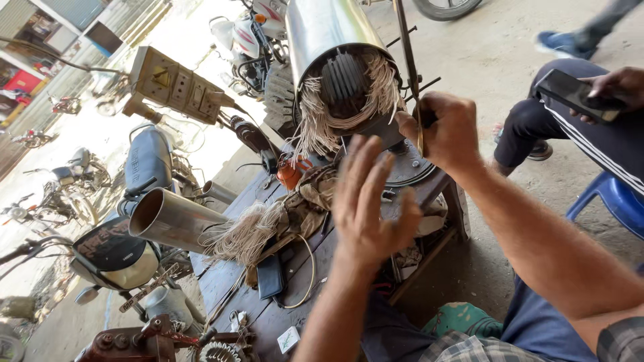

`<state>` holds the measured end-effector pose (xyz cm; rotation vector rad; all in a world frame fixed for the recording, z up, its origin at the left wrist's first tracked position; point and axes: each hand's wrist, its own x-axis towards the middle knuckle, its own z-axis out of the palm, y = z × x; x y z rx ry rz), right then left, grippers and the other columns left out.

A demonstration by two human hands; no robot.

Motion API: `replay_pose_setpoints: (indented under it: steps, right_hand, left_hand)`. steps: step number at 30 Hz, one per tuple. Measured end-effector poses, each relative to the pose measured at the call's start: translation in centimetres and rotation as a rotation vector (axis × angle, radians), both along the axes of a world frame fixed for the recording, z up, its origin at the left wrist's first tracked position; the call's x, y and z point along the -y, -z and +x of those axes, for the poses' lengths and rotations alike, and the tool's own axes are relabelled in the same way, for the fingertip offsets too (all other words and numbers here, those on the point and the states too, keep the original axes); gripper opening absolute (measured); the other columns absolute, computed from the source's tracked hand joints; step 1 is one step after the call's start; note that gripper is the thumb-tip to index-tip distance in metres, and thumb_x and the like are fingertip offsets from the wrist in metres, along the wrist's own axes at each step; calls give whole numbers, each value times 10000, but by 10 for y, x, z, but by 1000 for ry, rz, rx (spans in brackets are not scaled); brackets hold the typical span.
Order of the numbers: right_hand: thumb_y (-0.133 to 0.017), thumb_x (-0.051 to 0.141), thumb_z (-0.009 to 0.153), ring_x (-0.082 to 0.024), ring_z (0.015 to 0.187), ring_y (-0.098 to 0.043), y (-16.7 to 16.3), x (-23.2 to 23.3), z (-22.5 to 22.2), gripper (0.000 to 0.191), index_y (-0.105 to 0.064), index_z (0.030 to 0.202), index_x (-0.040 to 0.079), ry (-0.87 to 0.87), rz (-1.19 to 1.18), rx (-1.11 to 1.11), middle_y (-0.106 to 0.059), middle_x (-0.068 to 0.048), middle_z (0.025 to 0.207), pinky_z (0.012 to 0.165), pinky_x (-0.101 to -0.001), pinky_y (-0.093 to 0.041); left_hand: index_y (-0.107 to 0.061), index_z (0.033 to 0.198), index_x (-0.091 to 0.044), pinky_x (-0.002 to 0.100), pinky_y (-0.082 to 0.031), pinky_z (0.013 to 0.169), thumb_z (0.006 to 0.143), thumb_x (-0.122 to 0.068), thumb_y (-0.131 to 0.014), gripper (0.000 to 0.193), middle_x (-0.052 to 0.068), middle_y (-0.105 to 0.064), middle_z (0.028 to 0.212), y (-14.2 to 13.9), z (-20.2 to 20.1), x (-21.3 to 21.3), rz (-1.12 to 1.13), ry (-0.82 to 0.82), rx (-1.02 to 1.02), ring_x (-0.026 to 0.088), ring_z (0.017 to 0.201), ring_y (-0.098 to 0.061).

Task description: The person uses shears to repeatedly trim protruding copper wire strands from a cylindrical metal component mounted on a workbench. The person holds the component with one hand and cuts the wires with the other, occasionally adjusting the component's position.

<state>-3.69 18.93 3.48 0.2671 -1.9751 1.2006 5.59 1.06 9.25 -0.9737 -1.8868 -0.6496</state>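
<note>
The right hand (446, 131) is gripping a thin tool (410, 74) at the motor (339, 60); a slip could be nicking the windings (315, 127). The left hand (369, 201) is hovering, fingers spread, close enough to be getting jabbed.

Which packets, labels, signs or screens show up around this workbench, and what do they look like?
Small white card or packet: lies flat at the near end of the wooden bench, squarish, with a green mark.
Dark phone: upper right, in another person's hand, a flat black rectangle; its screen cannot be made out.
Red signboard: far left on a street building, rectangular, blurred.
</note>
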Motion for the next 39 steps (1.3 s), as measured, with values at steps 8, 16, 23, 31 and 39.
replay_pose_setpoints:
  steps: [8,16,23,31,39]
  right_hand:
    - [-822,174,898,-115,564,-545,-13,-4,8,286,-638,737,24,-68,-81,85,-602,-75,623,532,-331,-425]
    - [-775,94,922,-75,698,-639,1,-12,-3,81,-744,924,19,-181,-136,59,-717,-40,799,631,-265,-507]
    - [-753,127,955,-61,675,-595,6,-19,-10,94,-745,938,35,-285,-241,181,-704,-19,776,593,-251,-477]
    - [-795,265,1049,-72,653,-618,9,-33,-15,324,-736,874,-1,-235,-24,126,-704,-44,747,603,-259,-468]
    - [-718,449,897,-121,488,-657,87,-41,83,405,-744,830,51,-316,-63,305,-690,-40,640,442,-275,-478]
  left_hand:
    - [-634,1229,-57,515,-433,1234,915,-215,-700,358,301,-241,1708,35,-22,-37,402,121,358,452,1539,-402]
    - [-633,1172,-82,476,-445,1220,877,-278,-725,366,249,-232,1713,32,-27,-49,677,450,698,389,1442,-500]
    - [-640,1217,-23,468,-297,1337,950,-364,-751,446,227,-223,1691,40,-24,-69,667,605,645,346,1577,-278]
    - [-683,1280,-100,497,-372,1279,875,-367,-761,492,279,-288,1675,26,-30,-27,129,222,516,420,1586,-335]
    - [-718,1139,-45,351,-641,954,953,-184,-723,232,169,-727,1232,61,-24,32,312,190,743,227,1123,-723]
